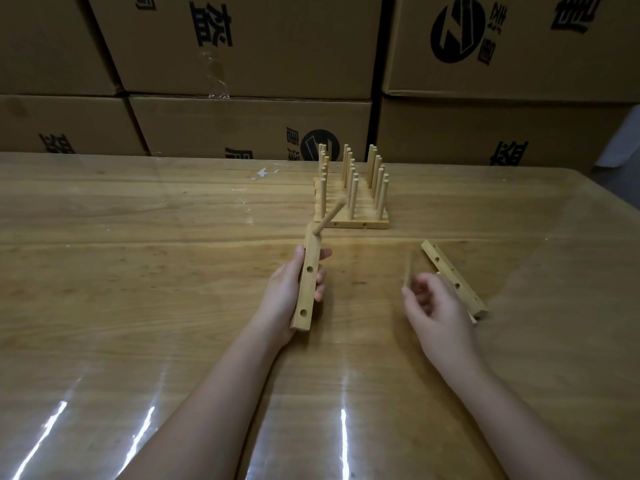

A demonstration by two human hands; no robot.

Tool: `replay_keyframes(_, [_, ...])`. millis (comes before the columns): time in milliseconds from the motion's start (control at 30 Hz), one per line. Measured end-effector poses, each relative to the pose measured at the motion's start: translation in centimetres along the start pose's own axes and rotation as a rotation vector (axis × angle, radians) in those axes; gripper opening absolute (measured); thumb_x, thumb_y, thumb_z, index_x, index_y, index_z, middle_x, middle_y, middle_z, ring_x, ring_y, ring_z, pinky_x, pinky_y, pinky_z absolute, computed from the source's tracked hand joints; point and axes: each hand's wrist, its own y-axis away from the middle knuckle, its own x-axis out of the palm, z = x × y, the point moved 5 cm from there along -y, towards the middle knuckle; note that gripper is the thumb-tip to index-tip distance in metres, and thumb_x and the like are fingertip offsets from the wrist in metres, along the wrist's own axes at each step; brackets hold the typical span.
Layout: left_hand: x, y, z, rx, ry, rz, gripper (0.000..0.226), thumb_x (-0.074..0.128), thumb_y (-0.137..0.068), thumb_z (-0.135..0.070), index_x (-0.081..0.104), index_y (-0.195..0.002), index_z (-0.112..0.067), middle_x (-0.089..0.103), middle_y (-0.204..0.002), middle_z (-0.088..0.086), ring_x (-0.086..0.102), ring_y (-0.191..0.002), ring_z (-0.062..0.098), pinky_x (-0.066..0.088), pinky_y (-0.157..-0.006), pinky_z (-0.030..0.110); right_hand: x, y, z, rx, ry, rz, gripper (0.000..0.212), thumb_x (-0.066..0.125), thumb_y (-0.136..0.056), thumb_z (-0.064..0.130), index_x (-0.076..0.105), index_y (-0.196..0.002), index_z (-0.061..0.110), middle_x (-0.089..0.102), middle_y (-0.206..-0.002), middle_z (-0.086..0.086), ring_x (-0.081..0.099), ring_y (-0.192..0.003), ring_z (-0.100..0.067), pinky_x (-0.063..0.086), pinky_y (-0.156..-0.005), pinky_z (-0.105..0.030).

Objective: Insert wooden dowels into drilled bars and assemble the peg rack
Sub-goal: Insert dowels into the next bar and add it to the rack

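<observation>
My left hand [289, 292] grips a drilled wooden bar [306, 285] held above the table, with two open holes facing me. One dowel [330, 216] sticks out of the bar's far hole, slanting up and right. My right hand [438, 306] hovers to the right with fingers curled, pinching a motion-blurred dowel [408, 268]. A second drilled bar [453, 278] lies flat on the table just right of that hand. Behind them stands an assembled peg rack [351, 206] with several upright dowels.
The wooden table [138, 271] has a glossy clear film over it. Stacked cardboard boxes [242, 64] form a wall along its far edge. A scrap of torn tape [264, 173] lies near the back.
</observation>
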Motion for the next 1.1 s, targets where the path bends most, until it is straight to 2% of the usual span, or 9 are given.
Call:
replay_keyframes(67, [0.2,0.1,0.1,-0.006,-0.004,0.003,0.050,0.034,-0.100,-0.044,0.068,-0.099,-0.008,0.049,-0.058,-0.001,0.046,-0.050,0.011,0.042,-0.049,0.020,0.4,0.0,-0.1,0.186,-0.482,0.045,0.010,0.060,-0.087,0.004,0.060,-0.092,0.013,0.065,-0.076,0.002,0.064,-0.070,-0.010,0.051,-0.062,-0.015])
replay_keyframes(100, [0.4,0.2,0.2,-0.017,-0.004,0.011,0.049,0.035,-0.099,-0.046,0.068,-0.095,-0.009,0.049,-0.058,-0.001,0.046,-0.051,0.011,0.042,-0.049,0.021,0.6,0.0,-0.2,0.253,-0.637,0.069,0.010,0.062,-0.085,0.003,0.061,-0.091,0.011,0.067,-0.072,0.000,0.065,-0.069,-0.012,0.053,-0.062,-0.019])
replay_keyframes(233, [1.5,0.5,0.6,-0.052,-0.011,0.088,0.046,0.041,-0.091,-0.053,0.065,-0.092,-0.014,0.052,-0.063,-0.002,0.046,-0.053,0.010,0.039,-0.053,0.023,0.4,0.0,-0.4,0.338,-0.824,0.125,0.011,0.071,-0.072,0.020,0.070,-0.082,0.017,0.064,-0.067,0.000,0.061,-0.062,-0.014,0.051,-0.059,-0.025])
replay_keyframes(333, [1.9,0.7,0.9,-0.089,0.007,0.118,0.042,0.046,-0.087,-0.050,0.065,-0.096,-0.013,0.059,-0.071,-0.002,0.054,-0.059,0.009,0.045,-0.057,0.022,0.6,0.0,-0.1,0.323,-0.972,0.151,0.014,0.065,-0.074,0.024,0.070,-0.082,0.013,0.065,-0.069,-0.008,0.064,-0.063,-0.018,0.053,-0.056,-0.024])
replay_keyframes(400, [2.0,0.6,1.0,-0.105,0.072,0.116,0.038,0.050,-0.086,-0.042,0.064,-0.097,-0.009,0.060,-0.074,0.002,0.058,-0.062,0.009,0.050,-0.058,0.022,0.9,0.1,0.1,0.311,-0.998,0.188,0.018,0.060,-0.078,0.026,0.071,-0.082,0.011,0.068,-0.074,-0.012,0.067,-0.067,-0.021,0.054,-0.057,-0.024])
replay_keyframes(500, [2.3,0.6,0.8,-0.101,0.125,0.181,0.032,0.050,-0.086,-0.033,0.061,-0.099,-0.005,0.058,-0.075,0.005,0.060,-0.060,0.009,0.052,-0.052,0.023,1.2,0.2,0.3,0.299,-0.965,0.232,0.020,0.063,-0.077,0.026,0.072,-0.086,0.011,0.071,-0.085,-0.018,0.070,-0.078,-0.026,0.056,-0.062,-0.025])
replay_keyframes(600, [2.7,0.8,0.7,-0.094,0.117,0.256,0.030,0.049,-0.085,-0.028,0.057,-0.102,-0.004,0.066,-0.073,0.005,0.066,-0.062,0.012,0.054,-0.052,0.026,1.5,0.4,0.4,0.297,-0.951,0.269,0.018,0.065,-0.075,0.026,0.074,-0.085,0.014,0.071,-0.090,-0.020,0.070,-0.082,-0.028,0.056,-0.064,-0.025])
replay_keyframes(800, [2.7,0.8,0.8,-0.065,0.086,0.310,0.028,0.051,-0.088,-0.026,0.060,-0.104,-0.005,0.070,-0.081,0.009,0.070,-0.072,0.020,0.058,-0.059,0.030,1.8,0.4,0.4,0.293,-0.942,0.305,0.018,0.064,-0.077,0.024,0.072,-0.088,0.012,0.071,-0.090,-0.020,0.070,-0.082,-0.028,0.056,-0.065,-0.026])
replay_keyframes(1100, [2.6,0.7,1.0,-0.040,0.054,0.316,0.025,0.053,-0.087,-0.026,0.063,-0.102,-0.008,0.071,-0.086,0.010,0.070,-0.076,0.020,0.058,-0.061,0.031,1.9,0.4,0.3,0.273,-0.932,0.327,0.019,0.062,-0.078,0.020,0.069,-0.091,0.008,0.071,-0.088,-0.020,0.069,-0.077,-0.027,0.057,-0.064,-0.027])
